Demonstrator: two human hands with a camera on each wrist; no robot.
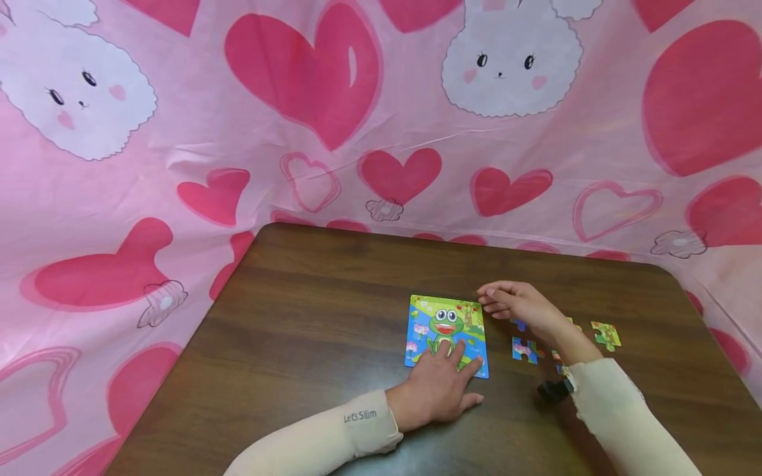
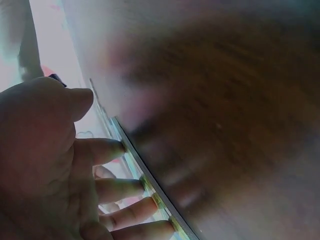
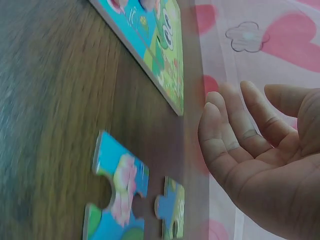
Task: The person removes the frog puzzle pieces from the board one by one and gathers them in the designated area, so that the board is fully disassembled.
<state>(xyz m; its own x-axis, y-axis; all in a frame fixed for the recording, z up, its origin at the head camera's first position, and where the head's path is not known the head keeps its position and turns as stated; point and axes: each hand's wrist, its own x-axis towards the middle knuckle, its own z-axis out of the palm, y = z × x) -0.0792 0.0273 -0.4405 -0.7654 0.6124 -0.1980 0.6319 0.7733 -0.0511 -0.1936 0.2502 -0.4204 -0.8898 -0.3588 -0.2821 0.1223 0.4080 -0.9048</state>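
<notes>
A square frog picture puzzle (image 1: 421, 334) lies flat on the brown table. My left hand (image 1: 437, 387) rests spread on its lower part, and in the left wrist view the fingertips (image 2: 132, 187) touch the board near its edge. Just off the puzzle's upper right corner hovers my right hand (image 1: 524, 305), its fingers relaxed with nothing between them, as the right wrist view shows. Below and beside that hand lie loose jigsaw pieces, among them a blue one with a pink flower (image 3: 122, 192) and a smaller blue-and-green one (image 3: 172, 205).
A green jigsaw piece (image 1: 606, 336) lies farther right, and another piece (image 1: 558, 357) is partly hidden by the right wrist. The wooden table (image 1: 286, 330) meets a pink curtain (image 1: 417, 125) with hearts and rabbits behind it and along its sides.
</notes>
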